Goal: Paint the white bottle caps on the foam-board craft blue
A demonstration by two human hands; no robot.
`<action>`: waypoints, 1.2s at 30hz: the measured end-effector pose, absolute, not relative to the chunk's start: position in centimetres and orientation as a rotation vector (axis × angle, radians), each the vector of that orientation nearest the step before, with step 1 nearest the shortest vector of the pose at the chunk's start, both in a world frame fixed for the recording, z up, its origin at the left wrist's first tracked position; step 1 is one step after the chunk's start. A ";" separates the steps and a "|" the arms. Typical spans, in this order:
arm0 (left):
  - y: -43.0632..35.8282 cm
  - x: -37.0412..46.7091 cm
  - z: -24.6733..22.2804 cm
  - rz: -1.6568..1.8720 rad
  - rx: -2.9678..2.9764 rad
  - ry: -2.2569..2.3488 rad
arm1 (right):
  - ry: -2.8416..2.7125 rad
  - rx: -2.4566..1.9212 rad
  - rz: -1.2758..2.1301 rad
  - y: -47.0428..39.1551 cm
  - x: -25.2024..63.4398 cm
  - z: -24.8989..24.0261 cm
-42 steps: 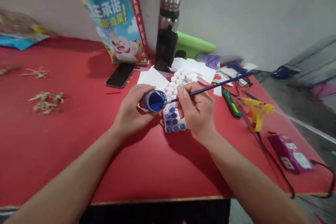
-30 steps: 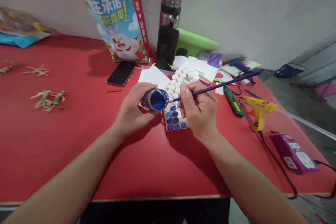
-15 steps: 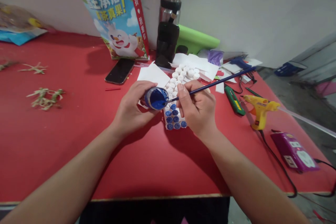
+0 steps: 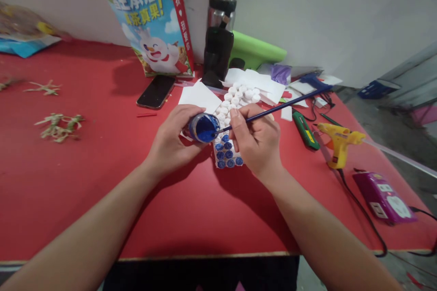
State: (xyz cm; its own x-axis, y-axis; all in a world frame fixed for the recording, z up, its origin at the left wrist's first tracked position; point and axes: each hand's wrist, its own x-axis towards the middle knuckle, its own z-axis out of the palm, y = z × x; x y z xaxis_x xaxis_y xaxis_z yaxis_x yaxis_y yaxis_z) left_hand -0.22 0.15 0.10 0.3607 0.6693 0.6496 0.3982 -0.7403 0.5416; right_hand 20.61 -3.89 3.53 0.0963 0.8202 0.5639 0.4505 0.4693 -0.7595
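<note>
My left hand (image 4: 174, 138) is wrapped round a small jar of blue paint (image 4: 205, 128), tilted so its open mouth faces me. Between the thumb and fingers of my right hand (image 4: 256, 138) is a long dark blue paintbrush (image 4: 283, 108), its tip at the right rim of the jar. Beneath and behind both hands lies a piece covered with small rolled white rounds (image 4: 239, 95). Its near end has several blue-painted rounds (image 4: 229, 154); my right hand covers part of it.
On the red table (image 4: 191, 218) are a phone (image 4: 156, 92), white paper (image 4: 198, 96), a black bottle (image 4: 218, 50) and a printed bag (image 4: 153, 32). To the right lie a green cutter (image 4: 305, 131), a yellow glue gun (image 4: 338, 143) and a purple power box (image 4: 385, 198). Straw figures (image 4: 60, 127) lie left.
</note>
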 end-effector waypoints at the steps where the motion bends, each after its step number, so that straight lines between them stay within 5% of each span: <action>1: 0.2 -0.2 0.1 1.324 2.334 0.944 | -1.535 -1.151 0.395 -3.9 20.6 3.5; 18: 0.1 -0.3 0.1 1.311 2.286 1.038 | -1.270 -1.069 0.774 -3.7 21.8 3.6; 36: 0.6 -0.7 -0.6 1.343 2.138 1.163 | -1.603 -1.174 0.477 -4.9 21.8 2.6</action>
State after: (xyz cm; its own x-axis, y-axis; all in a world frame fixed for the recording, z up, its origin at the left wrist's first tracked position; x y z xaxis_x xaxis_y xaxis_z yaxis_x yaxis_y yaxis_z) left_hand -0.69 0.57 -0.65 0.2096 0.7938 0.5709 0.4517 -0.5964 0.6635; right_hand 21.83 -4.90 2.58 0.0253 0.8637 0.5034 0.4479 0.4404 -0.7781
